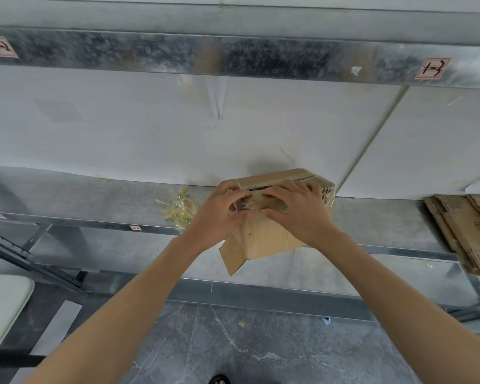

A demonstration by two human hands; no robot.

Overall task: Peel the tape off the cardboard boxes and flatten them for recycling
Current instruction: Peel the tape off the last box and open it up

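Both hands are clamped on the top of a small cardboard box (263, 239): the left hand (219, 212) is curled over its near-left corner, and the right hand (297, 214) is hooked over the top face, thumbs close together. The box is held tilted at the front edge of a galvanised metal shelf (372, 217), with one flap (233, 256) hanging open. Clear tape (305, 174) crosses the top seam; whether a loose end is pinched cannot be told, as the fingers are blurred. The strip would best be lifted at a corner and drawn back low and slowly, the box braced, so it comes off whole. A wad of peeled tape (178, 209) lies near the left hand, and flattened cardboard (466, 231) is stacked well to the right. Handwritten labels on the upper beam (261, 56) are read as "1-2" (2, 47) and "1-3" (432, 68); print on the box is illegible.
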